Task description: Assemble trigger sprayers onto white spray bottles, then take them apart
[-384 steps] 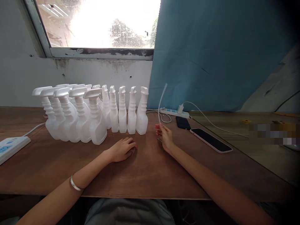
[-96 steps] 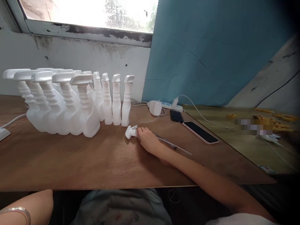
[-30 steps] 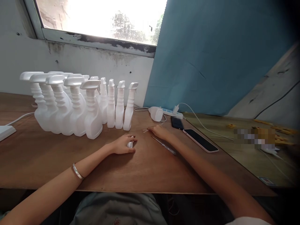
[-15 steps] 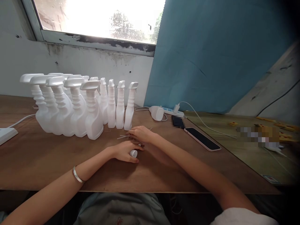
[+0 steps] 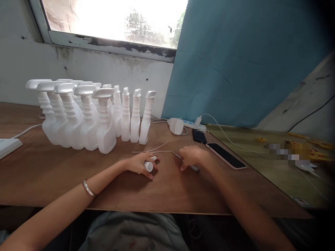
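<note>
My left hand (image 5: 138, 163) rests low over the brown table, its fingers closed around a white spray trigger head (image 5: 148, 166) whose round collar faces me. Just beyond it lie two thin, clear dip tubes (image 5: 159, 147), one bent in a slight curve. To the right, my right hand (image 5: 192, 156) is smeared by motion, with its fingers curled over a slim metal tool (image 5: 194, 168). The tool's thin tip pokes out on the left and its shiny end shows under the palm. Whether the fingers grip it is unclear.
Rows of white spray bottles (image 5: 106, 129) stand at the back left. A white bottle (image 5: 176, 126) lies near a power strip (image 5: 193, 124). A phone (image 5: 226, 156) and a dark object (image 5: 199, 136) lie at the right. A white device (image 5: 9, 146) sits far left.
My right hand has left the dip tubes beside my left hand and moved right to the metal tool. Both tubes now lie uncovered. The left hand keeps the trigger head, turned slightly.
</note>
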